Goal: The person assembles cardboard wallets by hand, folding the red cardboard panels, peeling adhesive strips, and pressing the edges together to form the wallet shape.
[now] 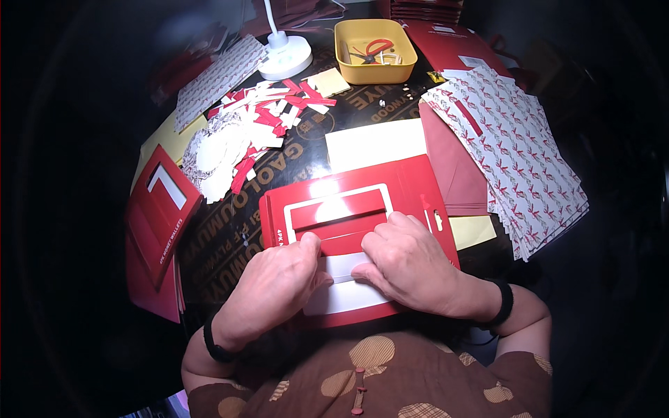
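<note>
A flat red cardboard package with a white-edged window lies in front of me on the table. Inside its lower half shows a white panel, with a pale grey strip above it. My left hand is closed at the strip's left end, its fingers curled. From the right, my right hand is closed on the package too, its thumb lying on the strip. Both sets of fingertips are partly hidden. Just beyond the package's far edge lies a cream sheet.
Patterned sheets overlap dark red envelopes at right. Red and white paper strips are heaped left of centre. Another red package lies at left. A yellow bin holding scissors stands at the back beside a white lamp base.
</note>
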{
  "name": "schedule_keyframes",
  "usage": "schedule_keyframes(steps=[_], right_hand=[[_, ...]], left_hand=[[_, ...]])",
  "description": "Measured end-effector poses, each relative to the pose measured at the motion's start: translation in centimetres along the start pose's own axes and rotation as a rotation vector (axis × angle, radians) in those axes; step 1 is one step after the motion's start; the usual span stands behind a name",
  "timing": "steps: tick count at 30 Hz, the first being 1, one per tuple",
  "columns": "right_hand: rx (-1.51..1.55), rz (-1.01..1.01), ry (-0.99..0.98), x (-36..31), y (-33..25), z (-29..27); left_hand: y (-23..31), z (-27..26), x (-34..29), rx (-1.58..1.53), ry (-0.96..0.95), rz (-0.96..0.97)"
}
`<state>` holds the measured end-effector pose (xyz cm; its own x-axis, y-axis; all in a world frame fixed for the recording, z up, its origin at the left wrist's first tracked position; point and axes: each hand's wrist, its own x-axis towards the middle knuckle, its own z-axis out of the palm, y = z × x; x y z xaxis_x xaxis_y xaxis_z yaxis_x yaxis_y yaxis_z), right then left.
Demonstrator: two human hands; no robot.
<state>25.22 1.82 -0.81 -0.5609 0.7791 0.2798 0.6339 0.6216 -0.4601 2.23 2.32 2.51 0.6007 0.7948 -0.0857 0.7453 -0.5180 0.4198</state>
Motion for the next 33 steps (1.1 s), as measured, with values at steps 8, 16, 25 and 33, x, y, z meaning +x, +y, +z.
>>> schedule_keyframes(steps=[8, 16, 25, 33], right_hand=[[-0.113, 0.045, 0.033, -0.9, 0.4, -0.7], [-0.066, -0.054, 0.037, -2.3, 2.3, -1.4], [0.151, -0.169, -0.013, -0.8, 3.3, -0.8], [0.157, -0.24, -0.078, -0.2, 3.8, -0.8]], left_hand=[[0.1, -0.5, 0.0, 0.004, -0.076, -0.083], [-0.1, -0.7, 0.1, 0.116, -0.121, -0.07], [-1.5, -0.6, 1.8, -0.08, -0.059, 0.222], [-2.2, 0.5, 1.3, -0.135, -0.006, 0.282]])
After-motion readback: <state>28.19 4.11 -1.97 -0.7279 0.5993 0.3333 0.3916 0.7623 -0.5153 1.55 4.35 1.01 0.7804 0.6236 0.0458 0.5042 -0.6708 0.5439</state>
